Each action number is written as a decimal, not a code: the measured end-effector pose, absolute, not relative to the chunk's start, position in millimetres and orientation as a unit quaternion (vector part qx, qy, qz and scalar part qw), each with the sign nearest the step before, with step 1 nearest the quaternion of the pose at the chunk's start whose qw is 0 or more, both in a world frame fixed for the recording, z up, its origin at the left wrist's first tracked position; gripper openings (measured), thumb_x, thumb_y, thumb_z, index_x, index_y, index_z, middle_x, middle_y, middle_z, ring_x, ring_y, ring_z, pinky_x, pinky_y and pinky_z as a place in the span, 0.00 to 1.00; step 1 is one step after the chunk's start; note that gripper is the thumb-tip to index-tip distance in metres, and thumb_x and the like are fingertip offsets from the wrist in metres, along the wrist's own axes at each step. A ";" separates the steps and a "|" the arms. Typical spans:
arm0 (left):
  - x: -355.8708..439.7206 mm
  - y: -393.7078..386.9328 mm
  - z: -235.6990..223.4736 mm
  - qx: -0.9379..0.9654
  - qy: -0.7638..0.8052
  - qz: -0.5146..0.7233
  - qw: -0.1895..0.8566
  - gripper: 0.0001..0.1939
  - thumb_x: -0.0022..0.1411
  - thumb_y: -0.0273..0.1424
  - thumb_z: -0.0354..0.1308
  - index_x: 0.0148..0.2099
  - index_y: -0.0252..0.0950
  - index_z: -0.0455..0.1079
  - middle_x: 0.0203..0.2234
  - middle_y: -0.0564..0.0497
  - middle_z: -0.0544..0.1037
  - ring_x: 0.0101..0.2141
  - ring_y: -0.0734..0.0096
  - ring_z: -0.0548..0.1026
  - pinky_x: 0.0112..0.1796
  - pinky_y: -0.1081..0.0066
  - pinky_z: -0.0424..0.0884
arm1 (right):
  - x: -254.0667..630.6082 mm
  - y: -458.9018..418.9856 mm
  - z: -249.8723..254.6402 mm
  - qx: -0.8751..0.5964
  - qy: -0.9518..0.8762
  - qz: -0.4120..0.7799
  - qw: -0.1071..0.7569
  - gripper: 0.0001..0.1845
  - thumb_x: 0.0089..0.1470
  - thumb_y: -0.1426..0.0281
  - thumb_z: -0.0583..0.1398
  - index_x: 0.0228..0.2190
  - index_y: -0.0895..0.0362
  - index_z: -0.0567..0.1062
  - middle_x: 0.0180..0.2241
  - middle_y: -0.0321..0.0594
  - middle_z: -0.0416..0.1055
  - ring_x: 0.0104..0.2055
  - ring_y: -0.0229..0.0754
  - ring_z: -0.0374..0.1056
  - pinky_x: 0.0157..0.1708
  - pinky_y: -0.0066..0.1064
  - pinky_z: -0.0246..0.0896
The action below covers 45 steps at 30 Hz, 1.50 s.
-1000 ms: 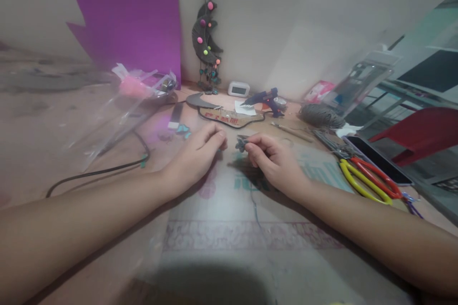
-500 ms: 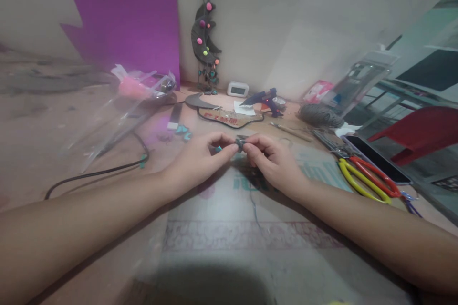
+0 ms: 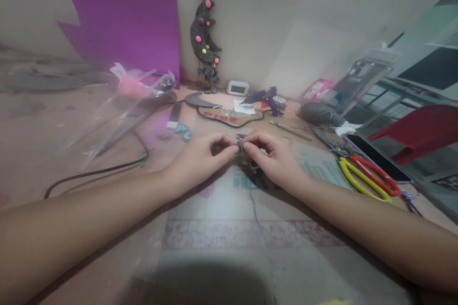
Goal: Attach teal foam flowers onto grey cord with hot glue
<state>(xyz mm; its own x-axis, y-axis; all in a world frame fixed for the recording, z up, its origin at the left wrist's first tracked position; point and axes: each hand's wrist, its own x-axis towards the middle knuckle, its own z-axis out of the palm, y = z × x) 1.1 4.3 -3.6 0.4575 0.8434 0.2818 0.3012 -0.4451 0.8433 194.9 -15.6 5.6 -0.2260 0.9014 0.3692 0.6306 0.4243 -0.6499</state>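
Note:
My left hand (image 3: pixel 205 155) is closed, its thumb and forefinger pinching a small dark grey piece (image 3: pixel 239 145) that looks like yarn. On the other side of that piece, the thumb and forefinger of my right hand (image 3: pixel 274 157) pinch it too. Pointed metal tips (image 3: pixel 241 137) stick out beside the right fingertips, and a ring-shaped handle (image 3: pixel 254 164) shows under that hand; they look like small scissors, mostly hidden. A thin grey strand (image 3: pixel 255 207) lies on the clear sheet below the hands.
Ahead are a glue gun (image 3: pixel 263 99), a scalloped board (image 3: pixel 229 118), a small digital clock (image 3: pixel 238 88) and a moon hanging (image 3: pixel 203 38). To the right lie a grey yarn ball (image 3: pixel 320 114), red-and-yellow-handled scissors (image 3: pixel 365 181) and a phone (image 3: pixel 377 158). A black cable (image 3: pixel 96 171) runs left.
The right fingertips have shifted slightly on the grey piece, and the metal tips and ring handle now show more. Both hands stay in nearly the same place.

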 end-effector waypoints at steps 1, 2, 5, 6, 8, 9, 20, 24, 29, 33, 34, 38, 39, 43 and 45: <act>0.9 4.2 -3.5 0.769 0.372 0.366 0.369 0.08 0.64 0.35 0.55 0.36 0.38 0.73 0.32 0.52 0.79 0.34 0.66 0.74 0.39 0.68 0.69 | 194.7 -15.4 5.5 -0.506 -0.759 0.188 0.363 0.09 0.59 0.66 0.58 0.33 0.56 0.75 0.30 0.38 0.74 0.31 0.38 0.67 0.32 0.30 0.61; 0.7 4.2 -3.3 0.769 0.374 0.368 0.364 0.08 0.64 0.35 0.55 0.36 0.38 0.73 0.32 0.53 0.79 0.34 0.66 0.74 0.39 0.68 0.68 | 194.6 -15.2 5.6 -0.508 -0.758 0.191 0.362 0.09 0.58 0.66 0.58 0.32 0.56 0.75 0.29 0.37 0.74 0.30 0.38 0.67 0.32 0.30 0.61; 0.7 3.6 -2.3 0.769 0.377 0.374 0.357 0.09 0.64 0.35 0.55 0.35 0.39 0.73 0.32 0.53 0.79 0.33 0.67 0.74 0.39 0.68 0.68 | 194.9 -15.1 6.5 -0.506 -0.756 0.206 0.360 0.08 0.58 0.66 0.58 0.32 0.57 0.76 0.29 0.36 0.74 0.31 0.37 0.68 0.32 0.29 0.61; 0.8 3.3 -1.9 0.768 0.377 0.374 0.357 0.09 0.64 0.35 0.55 0.35 0.39 0.73 0.32 0.53 0.79 0.33 0.67 0.74 0.39 0.69 0.68 | 195.2 -15.3 6.8 -0.503 -0.757 0.210 0.361 0.09 0.59 0.66 0.58 0.32 0.57 0.75 0.29 0.36 0.74 0.31 0.37 0.68 0.33 0.29 0.61; 1.2 2.9 -1.4 0.765 0.380 0.375 0.359 0.09 0.65 0.35 0.55 0.35 0.38 0.73 0.31 0.53 0.79 0.33 0.68 0.74 0.38 0.69 0.68 | 196.1 -15.8 7.1 -0.496 -0.758 0.213 0.365 0.12 0.61 0.64 0.56 0.31 0.57 0.75 0.28 0.36 0.73 0.32 0.38 0.68 0.33 0.29 0.61; 1.4 2.8 -1.3 0.763 0.384 0.376 0.359 0.09 0.65 0.36 0.55 0.36 0.38 0.72 0.31 0.53 0.79 0.32 0.68 0.74 0.38 0.69 0.68 | 196.6 -16.1 7.0 -0.494 -0.757 0.213 0.372 0.13 0.62 0.64 0.55 0.31 0.57 0.75 0.28 0.36 0.73 0.32 0.38 0.68 0.34 0.29 0.61; 2.8 1.2 2.9 0.739 0.421 0.397 0.346 0.08 0.64 0.34 0.54 0.37 0.38 0.73 0.33 0.51 0.79 0.34 0.66 0.75 0.39 0.67 0.69 | 197.3 -13.2 2.1 -0.478 -0.764 0.210 0.379 0.15 0.50 0.64 0.67 0.39 0.54 0.71 0.36 0.39 0.75 0.40 0.42 0.71 0.43 0.36 0.65; 2.8 1.9 2.4 0.741 0.425 0.404 0.329 0.08 0.64 0.35 0.55 0.36 0.37 0.73 0.33 0.51 0.79 0.34 0.66 0.75 0.40 0.67 0.69 | 196.3 -16.8 6.6 -0.514 -0.752 0.197 0.362 0.08 0.57 0.66 0.61 0.27 0.55 0.72 0.27 0.35 0.74 0.32 0.39 0.70 0.37 0.32 0.64; 1.8 5.5 -2.4 0.745 0.421 0.392 0.339 0.09 0.64 0.35 0.55 0.36 0.37 0.73 0.33 0.50 0.79 0.35 0.65 0.74 0.41 0.66 0.68 | 199.4 -19.1 7.8 -0.503 -0.737 0.214 0.398 0.16 0.63 0.62 0.55 0.27 0.56 0.73 0.24 0.35 0.73 0.31 0.38 0.70 0.36 0.30 0.62; 2.0 5.9 -2.9 0.744 0.417 0.390 0.348 0.10 0.65 0.36 0.54 0.36 0.37 0.72 0.33 0.50 0.79 0.34 0.65 0.74 0.41 0.65 0.69 | 200.9 -17.7 5.3 -0.503 -0.742 0.211 0.389 0.17 0.65 0.60 0.54 0.28 0.56 0.73 0.26 0.36 0.73 0.32 0.38 0.70 0.37 0.30 0.62; 2.2 5.5 -2.6 0.742 0.419 0.390 0.350 0.09 0.65 0.36 0.54 0.36 0.37 0.72 0.33 0.50 0.79 0.34 0.65 0.74 0.40 0.65 0.69 | 201.0 -17.3 4.9 -0.504 -0.745 0.212 0.381 0.17 0.64 0.60 0.54 0.29 0.56 0.73 0.27 0.36 0.73 0.32 0.38 0.70 0.37 0.31 0.62; 3.0 4.1 -0.5 0.738 0.421 0.393 0.352 0.09 0.65 0.35 0.54 0.36 0.37 0.72 0.32 0.51 0.78 0.32 0.66 0.73 0.39 0.66 0.69 | 203.5 -13.7 5.9 -0.492 -0.752 0.205 0.387 0.14 0.64 0.59 0.54 0.38 0.56 0.72 0.33 0.38 0.73 0.36 0.40 0.69 0.39 0.32 0.63; 3.1 3.9 0.0 0.738 0.420 0.395 0.352 0.09 0.65 0.35 0.54 0.36 0.37 0.72 0.31 0.51 0.78 0.32 0.66 0.73 0.38 0.67 0.69 | 205.2 -12.2 7.6 -0.489 -0.749 0.198 0.402 0.14 0.64 0.59 0.54 0.40 0.55 0.71 0.35 0.39 0.72 0.38 0.40 0.68 0.40 0.33 0.63; 2.7 4.4 -0.1 0.737 0.424 0.386 0.357 0.08 0.65 0.35 0.55 0.35 0.37 0.72 0.31 0.51 0.78 0.32 0.67 0.73 0.38 0.67 0.69 | 218.7 -2.0 21.9 -0.498 -0.747 0.116 0.424 0.09 0.62 0.62 0.56 0.38 0.54 0.69 0.37 0.39 0.70 0.39 0.41 0.67 0.38 0.32 0.62; 2.1 5.3 -1.5 0.737 0.426 0.381 0.361 0.09 0.65 0.35 0.54 0.36 0.37 0.71 0.32 0.51 0.78 0.32 0.66 0.73 0.38 0.67 0.68 | 230.6 7.5 29.3 -0.515 -0.748 0.050 0.415 0.06 0.59 0.65 0.58 0.34 0.54 0.68 0.34 0.39 0.70 0.38 0.41 0.66 0.39 0.33 0.62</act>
<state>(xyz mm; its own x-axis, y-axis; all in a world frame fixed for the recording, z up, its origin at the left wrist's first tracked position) 2.1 5.3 -1.5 0.3467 0.9029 0.2539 0.3525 -0.3763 0.8568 230.6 7.5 29.3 -0.1254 0.8121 0.5698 0.7297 0.4646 -0.5016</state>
